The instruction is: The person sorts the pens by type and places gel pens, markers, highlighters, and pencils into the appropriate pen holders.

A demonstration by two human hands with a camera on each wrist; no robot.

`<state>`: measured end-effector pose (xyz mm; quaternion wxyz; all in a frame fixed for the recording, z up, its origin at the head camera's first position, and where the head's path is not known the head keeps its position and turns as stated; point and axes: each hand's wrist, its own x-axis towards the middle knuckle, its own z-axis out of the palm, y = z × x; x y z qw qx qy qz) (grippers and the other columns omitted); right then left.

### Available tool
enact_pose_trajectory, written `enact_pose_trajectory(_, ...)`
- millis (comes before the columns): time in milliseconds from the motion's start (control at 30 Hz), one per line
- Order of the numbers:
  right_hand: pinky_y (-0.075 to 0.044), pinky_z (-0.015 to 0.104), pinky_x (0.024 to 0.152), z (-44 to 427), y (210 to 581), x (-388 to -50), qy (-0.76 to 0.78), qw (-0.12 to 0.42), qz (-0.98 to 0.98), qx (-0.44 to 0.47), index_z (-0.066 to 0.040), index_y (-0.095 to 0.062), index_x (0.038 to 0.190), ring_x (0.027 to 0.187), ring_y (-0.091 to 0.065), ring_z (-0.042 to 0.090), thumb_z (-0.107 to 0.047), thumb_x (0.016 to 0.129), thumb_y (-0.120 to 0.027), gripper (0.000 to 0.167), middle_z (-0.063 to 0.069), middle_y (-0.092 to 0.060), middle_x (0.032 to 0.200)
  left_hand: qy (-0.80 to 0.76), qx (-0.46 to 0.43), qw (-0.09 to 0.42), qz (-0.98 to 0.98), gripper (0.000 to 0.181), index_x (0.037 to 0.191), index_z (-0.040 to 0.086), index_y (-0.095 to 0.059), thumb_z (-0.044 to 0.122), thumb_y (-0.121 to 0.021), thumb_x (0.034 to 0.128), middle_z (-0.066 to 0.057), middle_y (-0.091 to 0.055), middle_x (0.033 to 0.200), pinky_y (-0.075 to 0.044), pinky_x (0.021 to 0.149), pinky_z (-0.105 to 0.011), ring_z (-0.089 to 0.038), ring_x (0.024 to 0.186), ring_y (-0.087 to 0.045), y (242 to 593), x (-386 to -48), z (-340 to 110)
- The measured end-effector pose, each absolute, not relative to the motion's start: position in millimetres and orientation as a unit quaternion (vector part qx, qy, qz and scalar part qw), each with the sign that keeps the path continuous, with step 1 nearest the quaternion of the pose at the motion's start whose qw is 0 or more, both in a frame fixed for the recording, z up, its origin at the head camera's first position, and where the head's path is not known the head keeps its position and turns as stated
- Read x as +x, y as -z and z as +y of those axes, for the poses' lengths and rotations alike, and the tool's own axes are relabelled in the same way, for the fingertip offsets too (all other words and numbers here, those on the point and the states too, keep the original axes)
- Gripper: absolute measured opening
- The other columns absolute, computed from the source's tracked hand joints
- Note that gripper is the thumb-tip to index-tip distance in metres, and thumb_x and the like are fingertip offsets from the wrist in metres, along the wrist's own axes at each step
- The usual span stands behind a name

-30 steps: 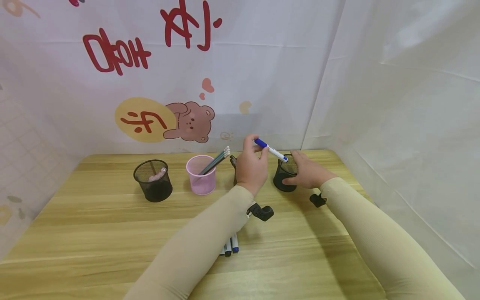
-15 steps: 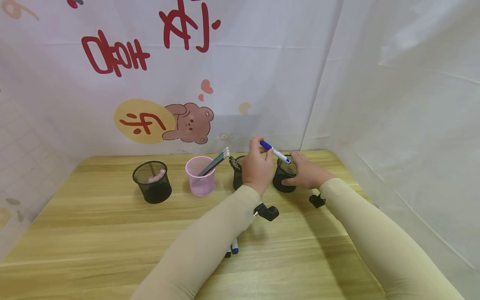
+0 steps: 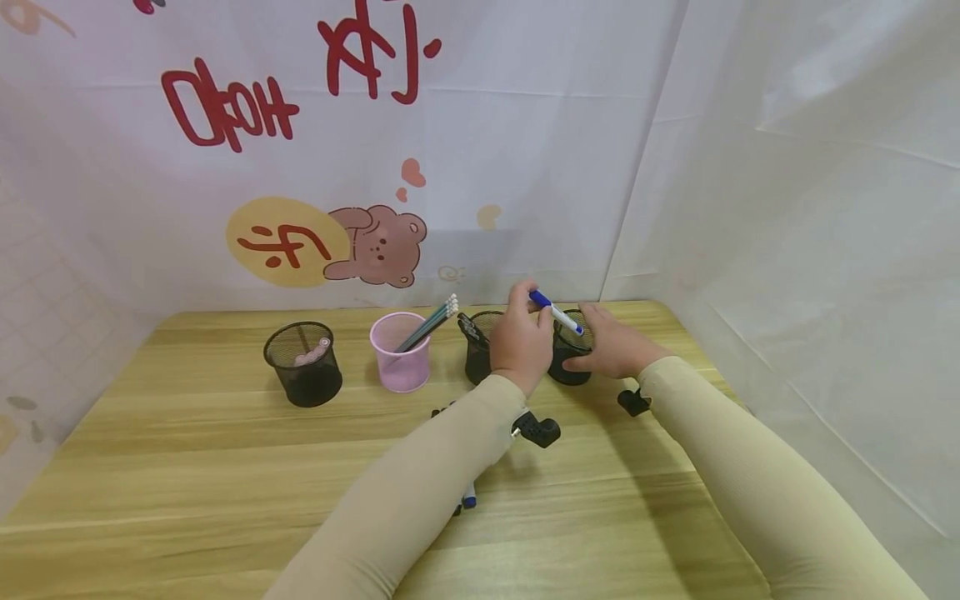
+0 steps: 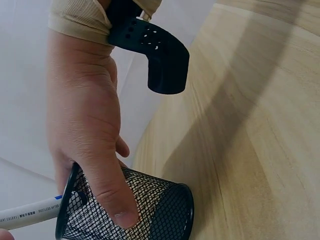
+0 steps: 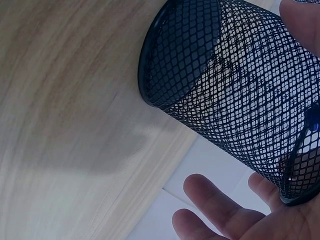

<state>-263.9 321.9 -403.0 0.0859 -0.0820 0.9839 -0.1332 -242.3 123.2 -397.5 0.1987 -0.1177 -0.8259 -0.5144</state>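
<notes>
My left hand pinches a white marker with a blue cap, slanted downward to the right. Its lower end is at the mouth of a black mesh pen cup. In the left wrist view, the marker crosses the cup's rim, its dark tip showing through the mesh. My right hand holds that cup near the top, thumb along its side. The right wrist view has the thumb on one side of the cup and several fingers on the other.
Beside my left hand stands another black mesh cup with black pens. A pink mesh cup holds pencils. Farther left, a black mesh cup holds something pink. Markers lie on the table, partly hidden by my left arm.
My left hand has moved right and slightly down with the marker, bringing its lower end into the cup's mouth. The right hand has stayed on the cup.
</notes>
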Motion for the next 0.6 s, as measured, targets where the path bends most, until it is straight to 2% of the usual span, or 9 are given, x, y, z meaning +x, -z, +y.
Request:
enact_pose_trajectory(133,-0.033,0.065,0.123,321.0,401.8,-262.9,0.131,0.088,0.984,-0.082,-0.001,-0.004,0.168,0.155,-0.028,0.052,-0.055,0.088,-0.08,0.124,0.027,-0.011,0.174,0.501,-0.118,0.196,-0.835,0.037,0.142,0.014,-0.053,0.023,-0.062,0.1069,-0.009,-0.079,0.121,-0.037,0.044,-0.021,-0.009,0.048,-0.06,399.2,-242.0,124.7)
enact_pose_trajectory(267,-0.033,0.065,0.123,319.9,401.2,-262.6,0.128,0.086,0.985,-0.082,0.0,-0.004,0.168,0.155,-0.028,0.052,-0.054,0.088,-0.08,0.123,0.027,-0.011,0.174,0.498,-0.119,0.186,-0.838,0.037,0.142,0.014,-0.054,0.023,-0.062,0.107,-0.01,-0.078,0.122,-0.036,0.044,-0.021,-0.007,0.045,-0.054,400.7,-240.3,125.8)
enact_pose_trajectory(367,-0.033,0.064,0.123,320.0,401.4,-262.8,0.128,0.085,0.985,-0.084,0.0,-0.003,0.168,0.155,-0.029,0.052,-0.053,0.088,-0.081,0.123,0.027,-0.011,0.174,0.491,-0.119,0.184,-0.843,0.037,0.142,0.016,-0.055,0.023,-0.063,0.1068,-0.009,-0.079,0.122,-0.038,0.046,-0.022,-0.01,0.05,-0.06,402.4,-239.6,126.6)
enact_pose_trajectory(500,-0.033,0.063,0.123,320.8,402.6,-263.4,0.126,0.082,0.985,-0.087,0.0,-0.003,0.168,0.155,-0.028,0.051,-0.052,0.087,-0.081,0.124,0.026,-0.01,0.175,0.485,-0.119,0.178,-0.848,0.037,0.143,0.017,-0.054,0.024,-0.063,0.1068,-0.007,-0.079,0.123,-0.044,0.051,-0.024,-0.017,0.065,-0.072,404.2,-239.5,128.2)
enact_pose_trajectory(600,-0.032,0.063,0.124,320.5,402.5,-263.2,0.122,0.081,0.985,-0.087,0.001,-0.002,0.167,0.157,-0.026,0.051,-0.053,0.087,-0.081,0.125,0.027,-0.01,0.175,0.481,-0.121,0.174,-0.851,0.038,0.144,0.017,-0.054,0.025,-0.062,0.107,-0.006,-0.079,0.123,-0.046,0.053,-0.025,-0.019,0.069,-0.075,405.2,-239.1,128.7)
